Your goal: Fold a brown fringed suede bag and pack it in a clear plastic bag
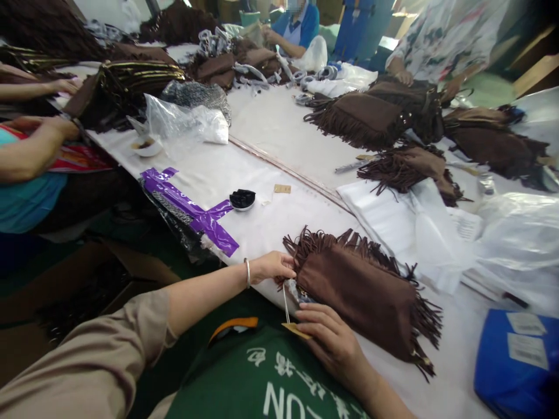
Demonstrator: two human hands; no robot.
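A dark brown fringed bag (358,291) lies on the white-covered table in front of me. At its near left corner, my left hand (275,266) is closed in a pinch, a bangle on the wrist. A white string (286,302) runs down from just under those fingertips; exactly what they grip is partly hidden. On the string's lower end hangs a small tan tag (296,330). My right hand (327,337) has its fingers over the tag's edge, beside the bag's near side, thumb hidden. Clear plastic wrap (293,289) shows at the bag's corner between my hands.
Purple tape (192,209) runs along the table edge, near a dish of black pieces (242,199). More brown fringed bags (362,119) lie further back. Plastic bags (519,233) and a blue package (515,361) sit right. Other people work around the table.
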